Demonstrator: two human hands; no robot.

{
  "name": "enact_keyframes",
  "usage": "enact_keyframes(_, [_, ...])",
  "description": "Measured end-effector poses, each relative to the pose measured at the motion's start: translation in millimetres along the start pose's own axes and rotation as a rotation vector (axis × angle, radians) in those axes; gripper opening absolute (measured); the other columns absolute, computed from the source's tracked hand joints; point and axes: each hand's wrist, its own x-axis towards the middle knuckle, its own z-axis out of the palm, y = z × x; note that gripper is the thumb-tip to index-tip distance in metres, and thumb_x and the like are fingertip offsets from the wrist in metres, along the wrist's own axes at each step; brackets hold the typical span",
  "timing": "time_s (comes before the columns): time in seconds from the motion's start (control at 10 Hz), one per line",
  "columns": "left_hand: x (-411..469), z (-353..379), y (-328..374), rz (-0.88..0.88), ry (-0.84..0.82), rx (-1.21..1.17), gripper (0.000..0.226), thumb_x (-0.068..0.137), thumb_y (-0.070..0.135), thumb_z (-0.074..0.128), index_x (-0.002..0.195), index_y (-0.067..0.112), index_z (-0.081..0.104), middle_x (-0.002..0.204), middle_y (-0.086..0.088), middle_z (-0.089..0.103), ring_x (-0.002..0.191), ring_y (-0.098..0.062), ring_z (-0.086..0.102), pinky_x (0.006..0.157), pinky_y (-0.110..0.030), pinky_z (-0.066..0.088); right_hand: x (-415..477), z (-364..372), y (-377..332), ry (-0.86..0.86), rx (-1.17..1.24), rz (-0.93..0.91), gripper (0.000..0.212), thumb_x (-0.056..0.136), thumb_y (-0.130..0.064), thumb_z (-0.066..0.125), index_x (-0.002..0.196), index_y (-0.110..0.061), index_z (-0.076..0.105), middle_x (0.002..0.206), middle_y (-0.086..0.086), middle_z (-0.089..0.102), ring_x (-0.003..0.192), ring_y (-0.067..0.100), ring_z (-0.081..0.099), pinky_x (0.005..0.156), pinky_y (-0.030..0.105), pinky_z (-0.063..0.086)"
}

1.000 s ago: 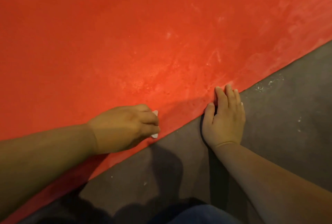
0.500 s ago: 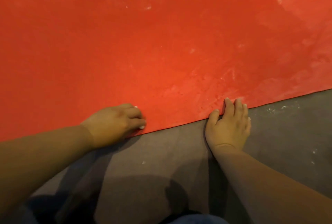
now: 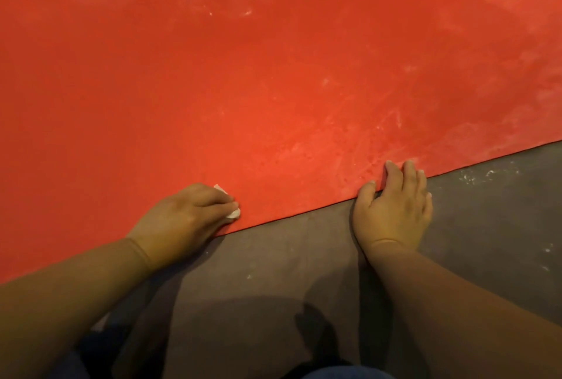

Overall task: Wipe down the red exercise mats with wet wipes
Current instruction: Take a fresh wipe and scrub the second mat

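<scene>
Head view: the red mat (image 3: 273,89) lies flat on the floor and fills most of the frame. Its long axis runs from the lower left to the upper right, and its near edge slants the same way. Pale smears cloud its right part.

The left hand (image 3: 185,217) sits on the mat just inside that near edge, lower left of centre, fingers (image 3: 225,200) curled round a small white wipe (image 3: 234,213) and pressing it to the mat. The right hand (image 3: 395,208), right of centre, lies flat with its fingers straight, the tips on the mat's edge and the palm on the floor.

The floor (image 3: 273,257) is dull grey-brown, with a grey strip beyond the mat at upper left. White specks (image 3: 486,174) dot it at the right. Blue cloth (image 3: 343,374) shows at the bottom edge.
</scene>
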Motion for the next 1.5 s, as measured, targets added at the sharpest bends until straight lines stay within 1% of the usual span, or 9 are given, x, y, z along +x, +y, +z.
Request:
enact_keyframes(0.2, [51.7,37.6,49.5,-0.099,0.146,-0.122,0.010,0.080,0.009,0.076,0.089,0.005,0.076,0.089,-0.009,0.072,0.078,-0.029,0.067,0.072,-0.032,0.055,-2.1,-4.2,-2.2,0.016,-0.017,-0.010,0.061,0.083,-0.041,0.033,0.141,-0.022,0.038,0.155,0.005,0.026,0.145,0.022,0.014,0.117,0.046,0.012])
enact_keyframes(0.4, [-27.6,-9.4,-3.3,-0.126,-0.070,-0.034,0.042,0.094,0.036,0.043,0.090,0.012,0.077,0.093,-0.005,0.071,0.080,-0.026,0.067,0.069,-0.033,0.057,-1.3,-4.8,-2.4,0.022,-0.004,-0.016,0.065,0.081,-0.044,0.033,0.141,-0.021,0.038,0.155,0.005,0.026,0.145,0.022,0.014,0.117,0.046,0.013])
enact_keyframes(0.6, [-32.9,-23.1,-4.3,-0.373,-0.138,0.029,0.030,0.093,0.034,0.054,0.099,0.013,0.073,0.105,-0.007,0.065,0.093,-0.030,0.062,0.077,-0.032,0.051,-0.9,-8.0,-4.2,0.014,0.006,-0.022,0.065,0.080,-0.043,0.032,0.141,-0.020,0.039,0.154,0.006,0.026,0.144,0.023,0.014,0.117,0.047,0.014])
enact_keyframes(0.8, [-13.7,3.7,41.2,-0.262,-0.081,-0.138,0.027,0.092,0.032,0.051,0.097,0.014,0.071,0.102,-0.003,0.064,0.093,-0.020,0.060,0.073,-0.030,0.053,-1.1,-6.0,-3.4,0.019,0.002,-0.030,0.064,0.081,-0.044,0.032,0.141,-0.020,0.038,0.154,0.005,0.025,0.145,0.022,0.014,0.117,0.046,0.012])
enact_keyframes(0.9, [-59.1,-27.1,1.2,-0.225,-0.304,-0.030,0.049,0.088,0.048,0.032,0.104,0.023,0.071,0.107,0.004,0.064,0.097,-0.017,0.062,0.077,-0.024,0.051,-1.4,-8.3,-4.1,0.025,0.016,-0.020,0.065,0.081,-0.044,0.032,0.140,-0.019,0.040,0.154,0.006,0.026,0.144,0.023,0.015,0.117,0.047,0.013])
enact_keyframes(1.1, [-71.1,-36.1,-19.7,-0.414,-0.222,0.126,0.034,0.086,0.035,0.051,0.079,0.012,0.075,0.079,-0.006,0.064,0.069,-0.030,0.065,0.056,-0.031,0.051,-2.3,-9.7,-5.7,0.004,-0.018,-0.026,0.066,0.081,-0.044,0.031,0.142,-0.019,0.038,0.155,0.006,0.024,0.145,0.023,0.014,0.117,0.046,0.013])
enact_keyframes(1.3, [65.3,48.4,65.4,-0.485,-0.099,-0.163,0.039,0.099,0.015,0.043,0.137,0.014,0.049,0.148,-0.007,0.040,0.134,-0.023,0.038,0.106,-0.026,0.027,-1.8,-8.3,-4.9,0.014,-0.022,-0.008,0.066,0.081,-0.044,0.031,0.141,-0.020,0.038,0.155,0.005,0.025,0.145,0.022,0.014,0.117,0.046,0.013])
enact_keyframes(1.4, [94.9,62.1,85.2,-0.237,-0.233,-0.067,0.048,0.101,0.008,0.031,0.149,0.009,0.024,0.161,-0.007,0.008,0.147,-0.023,0.010,0.115,-0.031,0.016,-0.4,-7.3,-4.5,0.024,-0.022,-0.004,0.065,0.081,-0.044,0.032,0.141,-0.020,0.038,0.155,0.004,0.025,0.145,0.021,0.014,0.117,0.045,0.013])
enact_keyframes(1.5, [73.7,38.7,35.0,-0.301,-0.208,-0.050,0.048,0.105,0.027,0.027,0.151,0.015,0.023,0.159,-0.007,0.015,0.145,-0.019,0.017,0.114,-0.024,0.012,-0.7,-7.6,-3.3,0.013,-0.014,-0.012,0.064,0.081,-0.044,0.033,0.141,-0.020,0.038,0.155,0.005,0.024,0.144,0.022,0.014,0.117,0.046,0.014])
